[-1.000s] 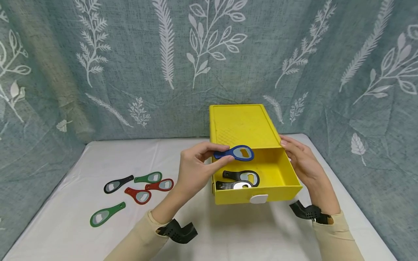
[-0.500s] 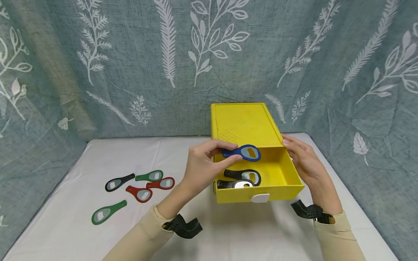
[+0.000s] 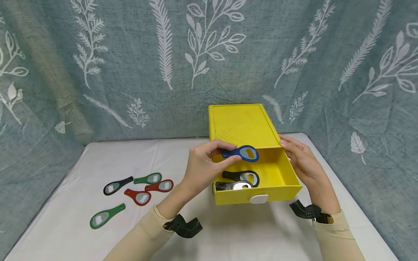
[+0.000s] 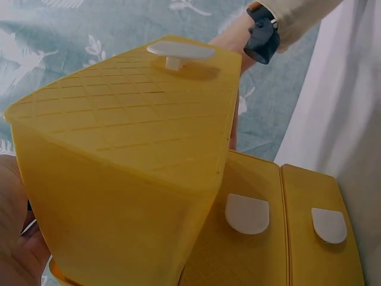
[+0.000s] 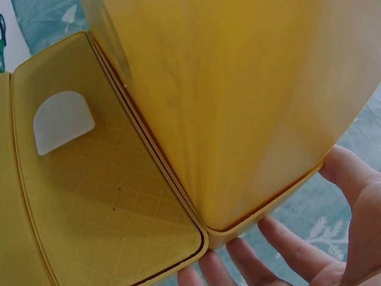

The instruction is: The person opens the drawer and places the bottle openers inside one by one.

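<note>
In the head view my left hand point(image 3: 207, 163) pinches a blue bottle opener point(image 3: 247, 153) by its handle, thumb below and fingers above. The opener's metal head hangs over the pulled-out top drawer point(image 3: 284, 194) of a yellow drawer cabinet point(image 3: 243, 123). Inside that drawer lie two black bottle openers point(image 3: 249, 177), partly overlapping at the left side. My right hand point(image 3: 302, 159) rests against the cabinet's right side; in the right wrist view its spread fingers point(image 5: 297, 250) touch the side wall. In the left wrist view the drawer hides the opener.
Left on the white-covered table point(image 3: 130, 239) lie a black opener point(image 3: 117, 186), green openers point(image 3: 107, 216) and red openers point(image 3: 138, 197). Two closed drawers with white handles point(image 4: 247, 213) sit under the open one. A patterned curtain point(image 3: 137, 72) stands behind.
My left hand has shifted slightly right with the blue bottle opener, farther over the drawer, then held almost still. The right hand stays at the cabinet's side.
</note>
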Action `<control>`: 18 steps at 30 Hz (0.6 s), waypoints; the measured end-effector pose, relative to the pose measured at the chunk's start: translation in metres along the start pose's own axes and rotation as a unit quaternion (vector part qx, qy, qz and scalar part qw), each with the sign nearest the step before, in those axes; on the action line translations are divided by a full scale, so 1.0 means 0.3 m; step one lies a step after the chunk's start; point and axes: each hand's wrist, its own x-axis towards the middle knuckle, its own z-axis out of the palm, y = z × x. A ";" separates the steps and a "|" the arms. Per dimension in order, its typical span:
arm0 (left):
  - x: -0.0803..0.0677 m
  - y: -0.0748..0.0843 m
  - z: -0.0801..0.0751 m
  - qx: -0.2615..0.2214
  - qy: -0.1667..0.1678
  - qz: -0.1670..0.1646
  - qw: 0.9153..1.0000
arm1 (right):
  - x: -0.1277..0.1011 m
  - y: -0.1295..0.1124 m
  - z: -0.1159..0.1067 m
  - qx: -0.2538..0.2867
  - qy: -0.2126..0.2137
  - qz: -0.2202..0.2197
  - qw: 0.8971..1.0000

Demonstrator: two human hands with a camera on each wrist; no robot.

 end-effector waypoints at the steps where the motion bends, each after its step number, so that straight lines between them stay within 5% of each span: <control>1: 0.000 -0.001 0.001 0.003 -0.002 0.001 1.000 | 0.000 0.000 0.000 -0.002 0.001 0.001 1.000; 18: 0.010 -0.016 0.001 0.004 -0.048 0.012 0.999 | 0.001 0.005 -0.001 -0.022 0.004 -0.008 1.000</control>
